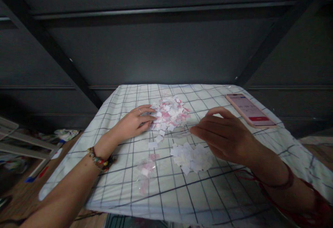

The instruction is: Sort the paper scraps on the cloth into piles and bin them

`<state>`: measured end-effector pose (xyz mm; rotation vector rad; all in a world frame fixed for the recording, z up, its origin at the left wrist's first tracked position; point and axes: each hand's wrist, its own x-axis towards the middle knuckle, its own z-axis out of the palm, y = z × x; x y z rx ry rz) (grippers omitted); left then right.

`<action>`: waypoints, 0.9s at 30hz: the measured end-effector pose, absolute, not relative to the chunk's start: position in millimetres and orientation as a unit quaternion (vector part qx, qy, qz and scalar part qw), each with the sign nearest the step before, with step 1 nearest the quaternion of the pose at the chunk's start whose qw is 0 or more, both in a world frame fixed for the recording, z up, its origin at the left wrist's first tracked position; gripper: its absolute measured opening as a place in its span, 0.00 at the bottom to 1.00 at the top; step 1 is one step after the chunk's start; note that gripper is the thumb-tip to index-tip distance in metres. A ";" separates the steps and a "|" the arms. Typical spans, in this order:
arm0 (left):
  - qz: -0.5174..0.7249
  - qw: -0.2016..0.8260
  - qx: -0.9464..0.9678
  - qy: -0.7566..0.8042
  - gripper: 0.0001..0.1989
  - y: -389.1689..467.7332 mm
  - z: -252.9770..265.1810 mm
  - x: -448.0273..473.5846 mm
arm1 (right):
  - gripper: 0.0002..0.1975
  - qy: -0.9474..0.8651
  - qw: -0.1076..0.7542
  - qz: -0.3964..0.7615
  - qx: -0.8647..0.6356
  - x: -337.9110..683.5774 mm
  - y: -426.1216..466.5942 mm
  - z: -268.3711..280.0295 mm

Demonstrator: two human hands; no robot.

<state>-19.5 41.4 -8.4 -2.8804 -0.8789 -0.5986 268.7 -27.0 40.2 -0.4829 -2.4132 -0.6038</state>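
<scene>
My left hand (pixel 139 119) lies at the left edge of a heap of small white and pink paper pieces (pixel 170 113). Its fingers are apart and the fingertips touch the heap. To the right, my right hand (pixel 223 134) is closed with its fingertips pinched together; what they hold, if anything, I cannot make out. A clear, filmy patch shows beside those fingertips. Below it lies a second pile of white paper pieces (pixel 191 157). Small clear packets with pink and white bits (pixel 146 172) rest nearer the front, left of that pile.
A white tablecloth with dark grid lines (pixel 117 190) covers the table. At the right lies a phone in a pink case (pixel 249 111), its screen lit. Dark panels (pixel 161 47) stand behind the table. A pale wooden frame (pixel 39 155) is on the floor side at left.
</scene>
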 end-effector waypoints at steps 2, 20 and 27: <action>-0.195 0.036 -0.937 -0.288 0.13 41.4 -8.6 -19.5 | 0.13 -0.907 0.294 -0.234 -0.188 268.4 -27.0 40.5; -0.196 0.029 -0.934 -0.296 0.13 41.3 -8.4 -20.1 | 0.10 -0.911 0.319 -0.208 -0.157 261.7 -30.9 39.3; -0.191 0.029 -0.934 -0.301 0.13 40.8 -8.3 -20.9 | 0.12 -0.923 0.315 -0.168 -0.145 266.4 -34.5 44.4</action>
